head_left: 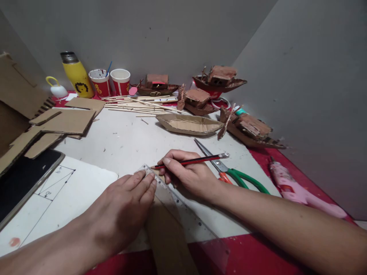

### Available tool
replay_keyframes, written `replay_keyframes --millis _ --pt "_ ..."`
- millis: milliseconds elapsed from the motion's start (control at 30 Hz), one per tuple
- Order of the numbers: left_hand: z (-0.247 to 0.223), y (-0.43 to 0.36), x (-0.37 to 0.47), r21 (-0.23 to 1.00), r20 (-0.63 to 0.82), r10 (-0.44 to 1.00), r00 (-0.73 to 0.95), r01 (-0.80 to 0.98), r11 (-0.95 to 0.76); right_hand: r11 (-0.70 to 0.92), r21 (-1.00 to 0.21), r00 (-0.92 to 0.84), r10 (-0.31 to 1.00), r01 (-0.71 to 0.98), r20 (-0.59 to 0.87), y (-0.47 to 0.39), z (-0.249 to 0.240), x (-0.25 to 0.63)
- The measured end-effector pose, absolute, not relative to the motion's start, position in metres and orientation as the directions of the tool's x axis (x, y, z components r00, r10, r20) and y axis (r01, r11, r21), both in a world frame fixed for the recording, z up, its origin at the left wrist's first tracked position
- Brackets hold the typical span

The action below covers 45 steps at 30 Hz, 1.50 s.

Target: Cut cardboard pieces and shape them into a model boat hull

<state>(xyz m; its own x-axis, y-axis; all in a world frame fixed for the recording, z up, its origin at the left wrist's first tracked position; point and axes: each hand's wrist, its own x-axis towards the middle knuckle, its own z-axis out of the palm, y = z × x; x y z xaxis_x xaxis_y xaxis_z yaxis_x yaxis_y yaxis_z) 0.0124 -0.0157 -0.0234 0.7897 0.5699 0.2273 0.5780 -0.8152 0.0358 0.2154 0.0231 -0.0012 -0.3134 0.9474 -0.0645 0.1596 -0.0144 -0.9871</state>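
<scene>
My right hand (186, 172) is closed on a red and black pencil (195, 160), its tip at the upper end of a clear ruler (187, 212). The fingers of my left hand (129, 202) lie together over that same end, pressing the ruler down. Under the ruler is a strip of brown cardboard (166, 240), which runs toward the near edge. Green-handled scissors (237, 175) lie just beyond my right hand, blades partly apart. Part of the cardboard is hidden by my left hand.
At left are cut cardboard pieces (70, 120), a phone (23, 191) and a paper with a drawing (83, 187). Behind lie wooden sticks (134, 105), an unpainted cardboard hull (192, 124), several brown model boats, cups (120, 82) and a yellow bottle (78, 78). A pink glue gun (292, 187) lies right.
</scene>
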Motion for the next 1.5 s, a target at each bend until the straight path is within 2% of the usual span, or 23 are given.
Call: replay_keyframes --millis 200,433,733,933,1100,1233,1367,1500 --pt "-0.023 -0.015 0.012 0.032 0.216 0.56 0.8 0.567 -0.823 0.011 -0.985 -0.328 0.944 0.174 -0.047 0.024 -0.004 0.214" --pt "-0.018 -0.014 0.012 0.065 0.183 0.569 0.802 0.568 -0.821 0.123 -0.954 -0.355 0.935 0.274 0.019 0.025 -0.003 0.215" --pt "-0.016 -0.012 0.015 0.111 0.155 0.579 0.801 0.568 -0.815 0.373 -0.789 -0.447 0.884 0.489 0.141 0.023 0.008 0.223" --pt "-0.017 -0.012 0.014 0.13 0.14 0.581 0.802 0.566 -0.814 0.436 -0.669 -0.523 0.848 0.602 0.082 0.019 0.022 0.228" --pt "-0.016 -0.012 0.013 0.13 0.185 0.586 0.789 0.572 -0.81 0.469 -0.667 -0.576 0.814 0.58 0.071 0.017 0.029 0.232" --pt "-0.015 -0.012 0.012 0.122 0.202 0.587 0.784 0.574 -0.81 0.504 -0.621 -0.627 0.779 0.6 0.027 0.015 0.035 0.232" --pt "-0.012 -0.012 0.013 0.121 0.223 0.587 0.778 0.575 -0.809 0.472 -0.615 -0.596 0.803 0.632 0.003 0.013 0.038 0.23" --pt "-0.008 -0.012 0.015 0.12 0.251 0.571 0.782 0.56 -0.819 0.416 -0.606 -0.582 0.807 0.678 -0.097 0.012 0.043 0.232"
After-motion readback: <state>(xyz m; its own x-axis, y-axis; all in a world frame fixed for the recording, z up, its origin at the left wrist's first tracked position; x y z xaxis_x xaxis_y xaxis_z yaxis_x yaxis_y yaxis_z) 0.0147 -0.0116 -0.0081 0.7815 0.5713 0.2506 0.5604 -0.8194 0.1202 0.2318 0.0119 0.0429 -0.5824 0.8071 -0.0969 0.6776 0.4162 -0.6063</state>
